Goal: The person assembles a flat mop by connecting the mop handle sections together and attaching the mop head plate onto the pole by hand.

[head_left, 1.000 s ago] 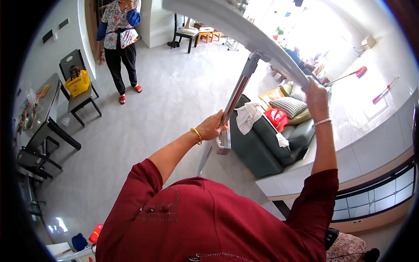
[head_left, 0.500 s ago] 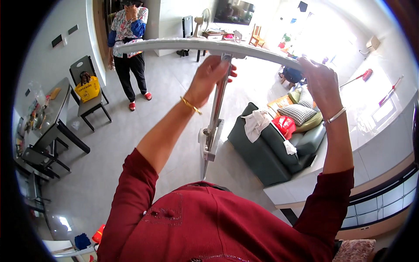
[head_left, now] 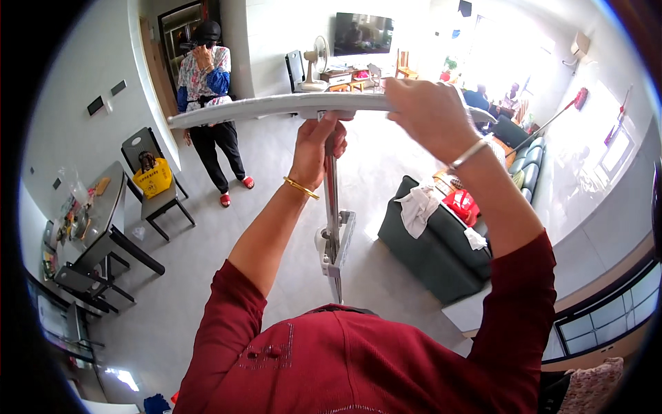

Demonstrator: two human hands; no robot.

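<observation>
A T-shaped tool stands in front of my chest, looking like an upturned flat mop. Its metal pole carries a sliding white-grey fitting lower down. Across the top runs a long, slightly curved white-grey bar. My left hand wraps round the pole just beneath the middle of the bar. Right of the pole, my right hand is bent over the bar with curled fingers; its far side and what the fingertips press on are partly hidden.
A person stands ahead on the left. A chair with a yellow bag stands beside a cluttered table. To the right is a dark green sofa with a white cloth. Behind are a fan and television.
My right hand has moved left along the bar, from near its right end toward the pole. The tool and my left hand have shifted a little left and lower in view.
</observation>
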